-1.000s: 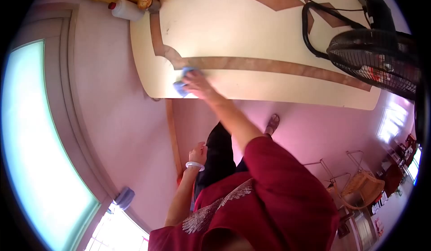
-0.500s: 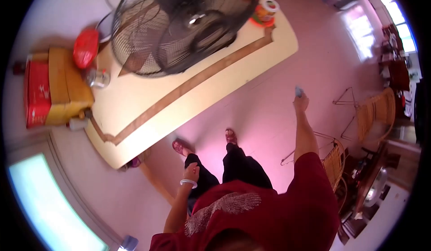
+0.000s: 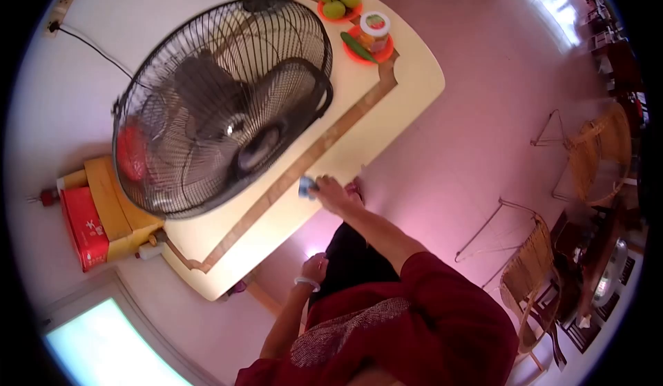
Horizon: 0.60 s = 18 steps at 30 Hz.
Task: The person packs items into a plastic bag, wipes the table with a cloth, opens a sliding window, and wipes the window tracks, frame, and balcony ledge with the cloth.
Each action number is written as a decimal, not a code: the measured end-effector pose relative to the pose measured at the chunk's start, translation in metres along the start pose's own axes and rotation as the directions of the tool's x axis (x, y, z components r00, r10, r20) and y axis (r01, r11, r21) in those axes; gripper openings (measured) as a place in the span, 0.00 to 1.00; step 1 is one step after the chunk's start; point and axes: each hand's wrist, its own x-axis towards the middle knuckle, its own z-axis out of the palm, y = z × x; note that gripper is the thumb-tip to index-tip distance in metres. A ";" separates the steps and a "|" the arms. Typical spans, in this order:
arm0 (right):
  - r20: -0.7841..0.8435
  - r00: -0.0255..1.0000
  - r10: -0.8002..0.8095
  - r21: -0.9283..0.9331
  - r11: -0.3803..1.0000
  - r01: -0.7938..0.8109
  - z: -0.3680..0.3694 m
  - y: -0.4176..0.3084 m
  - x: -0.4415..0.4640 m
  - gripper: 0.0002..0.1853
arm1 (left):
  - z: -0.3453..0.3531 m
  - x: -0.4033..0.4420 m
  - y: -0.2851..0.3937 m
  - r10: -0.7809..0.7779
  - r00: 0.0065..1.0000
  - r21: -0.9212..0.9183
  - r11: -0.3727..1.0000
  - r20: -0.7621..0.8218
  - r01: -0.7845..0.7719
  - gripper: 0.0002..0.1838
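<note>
My right hand is closed on a small crumpled blue-grey cloth, over the front part of the cream table with its brown inlaid band. I cannot tell whether the cloth touches the tabletop. My left hand, with a white bracelet at the wrist, hangs curled beside my leg, off the table; what is inside its fingers, if anything, is hidden. A large black caged fan stands on the table, beyond my right hand.
Orange plates hold green fruit, a long green vegetable and a white-lidded jar. A red and yellow box lies left. A red object shows behind the fan. Wicker chairs stand right.
My right hand has swung left with the cloth, from over the floor to the table's front edge. The view has shifted, bringing the fruit into sight. My left hand stays low.
</note>
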 end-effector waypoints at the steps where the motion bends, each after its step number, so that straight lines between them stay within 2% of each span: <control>1: 0.045 0.993 -0.109 -0.050 0.992 0.111 0.001 -0.004 0.009 0.08 | -0.006 0.010 0.001 0.008 1.000 0.017 1.000 -0.002 -0.008 0.11; 2: 0.182 0.975 -0.125 -0.086 0.986 0.142 0.002 -0.004 0.015 0.10 | -0.009 0.018 0.001 -0.022 1.000 0.032 0.999 0.008 0.022 0.12; 5: 0.189 0.960 -0.206 -0.239 0.939 0.248 0.027 0.025 0.022 0.08 | -0.027 0.039 0.021 -0.120 0.993 -0.014 0.993 0.025 0.120 0.12; 6: 0.291 0.943 -0.162 -0.272 0.931 0.244 0.025 0.039 0.025 0.11 | -0.037 0.049 0.038 -0.171 0.984 -0.020 0.985 0.051 0.172 0.12; 7: 0.327 0.930 -0.170 -0.243 0.935 0.257 0.020 0.058 0.027 0.11 | -0.041 0.059 0.044 -0.187 0.979 -0.031 0.981 0.086 0.191 0.13; 8: 0.258 0.938 -0.233 -0.150 0.949 0.277 0.014 0.082 0.029 0.11 | -0.044 0.070 0.049 -0.178 0.978 -0.017 0.983 0.109 0.181 0.13; 10: 0.208 0.966 -0.151 -0.157 0.970 0.185 0.003 0.115 0.028 0.12 | -0.046 0.089 0.059 -0.149 0.979 0.001 0.989 0.139 0.151 0.14; 11: 0.126 0.971 -0.203 -0.231 0.946 0.228 -0.008 0.139 0.024 0.14 | -0.046 0.099 0.063 -0.126 0.982 0.009 0.992 0.143 0.126 0.14; 13: 0.032 0.999 0.003 -0.073 0.997 -0.001 -0.042 0.178 0.027 0.12 | -0.049 0.123 0.077 -0.091 0.984 0.024 0.996 0.153 0.088 0.14; 14: -0.017 0.999 0.050 -0.040 0.998 -0.051 -0.055 0.204 0.026 0.11 | -0.048 0.135 0.087 -0.084 0.983 0.025 0.996 0.161 0.080 0.15; 15: 0.030 0.990 0.139 -0.029 0.990 -0.138 -0.086 0.219 0.032 0.11 | -0.047 0.146 0.097 -0.075 0.983 0.027 0.997 0.167 0.072 0.15; 18: -0.058 0.970 0.238 -0.095 0.965 -0.243 -0.136 0.288 0.035 0.12 | -0.038 0.183 0.130 -0.117 0.977 0.079 0.991 0.180 0.104 0.15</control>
